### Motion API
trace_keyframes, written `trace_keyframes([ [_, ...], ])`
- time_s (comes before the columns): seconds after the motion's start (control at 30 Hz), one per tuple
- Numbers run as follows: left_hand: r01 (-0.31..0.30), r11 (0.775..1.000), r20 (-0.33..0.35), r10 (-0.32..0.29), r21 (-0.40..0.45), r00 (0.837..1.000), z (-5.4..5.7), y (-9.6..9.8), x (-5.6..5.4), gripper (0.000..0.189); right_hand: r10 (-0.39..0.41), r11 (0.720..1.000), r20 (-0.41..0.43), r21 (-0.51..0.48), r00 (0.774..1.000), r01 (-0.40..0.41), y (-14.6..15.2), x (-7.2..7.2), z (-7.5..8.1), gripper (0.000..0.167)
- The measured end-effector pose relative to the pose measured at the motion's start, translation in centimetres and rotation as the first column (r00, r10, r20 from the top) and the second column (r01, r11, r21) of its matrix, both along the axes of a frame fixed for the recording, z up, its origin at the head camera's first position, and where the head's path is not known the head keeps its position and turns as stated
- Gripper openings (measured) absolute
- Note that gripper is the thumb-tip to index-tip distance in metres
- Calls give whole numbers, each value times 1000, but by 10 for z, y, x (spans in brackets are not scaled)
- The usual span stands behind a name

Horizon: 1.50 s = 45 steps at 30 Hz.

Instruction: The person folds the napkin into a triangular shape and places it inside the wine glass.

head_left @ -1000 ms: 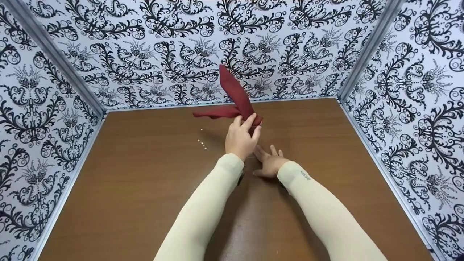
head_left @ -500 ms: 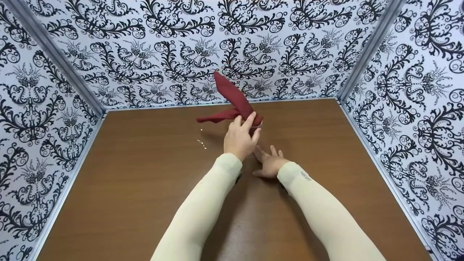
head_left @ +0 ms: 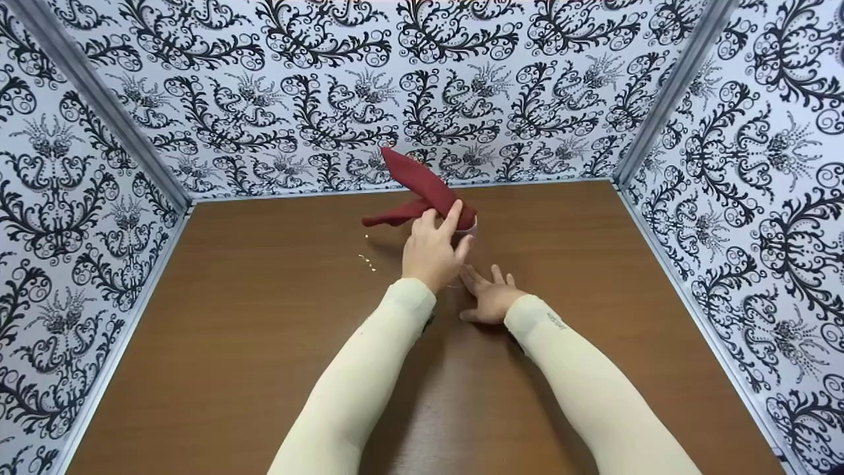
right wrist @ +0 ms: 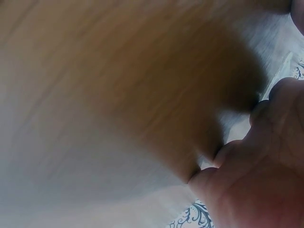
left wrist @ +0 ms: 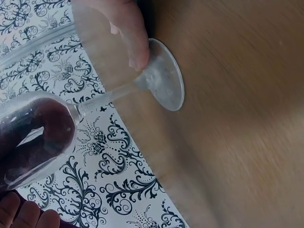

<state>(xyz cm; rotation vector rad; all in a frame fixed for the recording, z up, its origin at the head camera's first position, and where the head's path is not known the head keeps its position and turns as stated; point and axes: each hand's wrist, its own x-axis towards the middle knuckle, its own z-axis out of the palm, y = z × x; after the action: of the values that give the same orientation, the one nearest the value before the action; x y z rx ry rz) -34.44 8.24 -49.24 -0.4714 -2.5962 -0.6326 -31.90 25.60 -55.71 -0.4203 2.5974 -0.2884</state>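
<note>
A clear wine glass (left wrist: pixel 114 95) stands on the wooden table, its bowl stuffed with a folded dark red cloth napkin (head_left: pixel 422 181). Two pointed ends of the cloth stick out above the rim toward the left and back. My left hand (head_left: pixel 432 249) holds the napkin at the rim, index finger along the cloth and thumb by the glass. In the left wrist view its fingertips (left wrist: pixel 28 216) curl against the red cloth. Fingers spread, my right hand (head_left: pixel 494 300) lies low at the glass foot (left wrist: pixel 166 80), one finger pressing on it.
The brown table (head_left: pixel 264 343) reaches back to a patterned wall (head_left: pixel 330 99), with similar walls at both sides. Small bright specks (head_left: pixel 367 262) show on the tabletop left of the glass.
My left hand has shifted slightly left. The napkin's upper point has tilted down to the left, and its lower point has dropped and drawn inward. The right hand stays in place.
</note>
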Motion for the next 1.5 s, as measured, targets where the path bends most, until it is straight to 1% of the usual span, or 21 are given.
trace_keyframes([
  [0.07,5,1000,-4,-5,-6,1000,0,-2,0,63,-2,1000,-3,-3,1000,2,0,-1,-1,102],
  [0.13,12,1000,-24,-12,-9,1000,-1,-5,-1,63,-5,1000,-9,-4,1000,5,0,-1,-3,103],
  [0.2,21,1000,-71,-21,-5,997,-2,-9,-2,62,-6,1000,-12,-4,1000,6,0,-2,-5,102],
  [0.23,29,1000,-106,-28,2,994,-4,-12,-4,61,-6,1000,-14,-5,1000,5,1,-3,-6,102],
  [0.3,46,999,-187,-42,14,982,-6,-18,-7,57,-4,1000,-16,2,1000,4,1,-4,-8,101],
  [0.4,84,996,-302,-73,23,951,-11,-31,-12,49,1,1000,-21,-2,1000,-1,1,-3,-9,100],
  [0.47,105,994,-353,-93,15,931,-12,-39,-15,45,5,1000,-24,-4,1000,-5,0,-2,-7,99],
  [0.53,119,993,-372,-110,1,921,-12,-48,-17,42,7,1000,-27,-13,1000,-8,0,-1,-4,99],
  [0.6,122,993,-370,-116,-8,922,-13,-55,-19,41,9,1000,-25,-11,1000,-9,0,1,-2,98],
  [0.7,112,993,-348,-113,-24,931,-14,-65,-21,41,8,1000,-23,-7,1000,-8,-1,2,1,97],
  [0.77,109,993,-346,-115,-37,931,-15,-70,-22,40,8,1000,-23,-9,1000,-9,-1,3,2,97],
  [0.83,117,992,-341,-129,-55,931,-15,-74,-23,38,9,1000,-26,-10,1000,-10,-2,3,2,97],
  [0.9,137,988,-329,-154,-76,932,-14,-77,-23,38,11,1000,-29,-13,1000,-11,-2,3,2,97],
  [0.97,151,984,-301,-174,-97,937,-13,-79,-24,40,14,1000,-29,-8,999,-14,-2,3,2,97],
  [1.07,153,981,-244,-177,-117,954,-11,-82,-25,45,17,1000,-29,-3,999,-17,-1,3,1,98],
  [1.17,124,986,-191,-144,-113,971,-10,-83,-27,53,17,1000,-21,2,1000,-17,-1,2,1,98],
  [1.3,50,995,-121,-61,-92,991,-9,-83,-33,62,14,1000,-12,-2,1000,-14,-2,2,1,97],
  [1.4,-11,995,-67,4,-96,998,-9,-83,-38,65,14,1000,-15,-15,1000,-14,-2,2,2,96],
  [1.5,-51,989,-15,50,-136,999,-8,-80,-43,66,10,1000,-6,-19,1000,-10,-2,3,1,96],
])
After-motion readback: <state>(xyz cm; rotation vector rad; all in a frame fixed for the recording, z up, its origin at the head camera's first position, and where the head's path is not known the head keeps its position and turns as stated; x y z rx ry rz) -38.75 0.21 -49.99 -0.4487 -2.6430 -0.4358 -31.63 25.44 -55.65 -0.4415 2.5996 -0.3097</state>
